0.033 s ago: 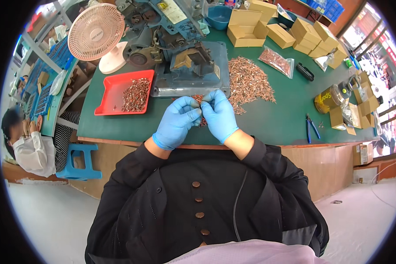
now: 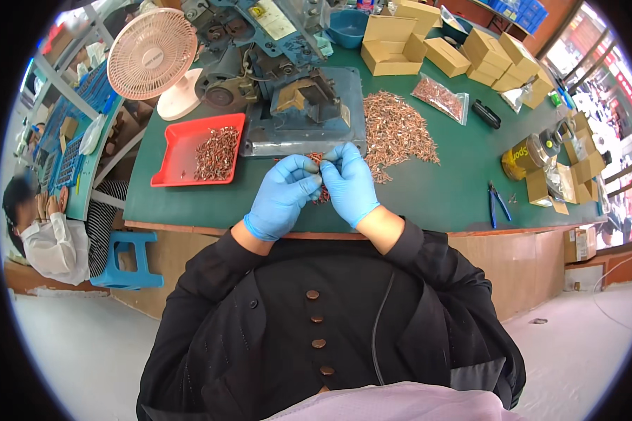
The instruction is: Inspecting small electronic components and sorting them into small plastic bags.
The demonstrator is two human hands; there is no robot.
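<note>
Both hands in blue gloves, brought together at the near middle of the green bench (image 2: 456, 189). Left hand (image 2: 282, 196) curled, fingertips pinching at a small bunch of copper-coloured metal parts (image 2: 321, 194); right hand (image 2: 349, 184) likewise curled, thumb and fingers closed on the same bunch from the right. The two hands touch at the fingertips. Exact hold on any single piece too small to tell.

Just beyond the hands: grey-blue press machine (image 2: 302, 112), its base plate almost touching the knuckles. Right of it, a large loose heap of the same copper parts (image 2: 397, 130). Left of it, a red tray (image 2: 182, 151) with a smaller pile inside.

Judgement: sorting or separating step, pieces being picked apart by hand in front of the machine. A next move would call for fine fingertip control to free one part without scattering the rest.

Far left, another person seated at a separate table.
</note>
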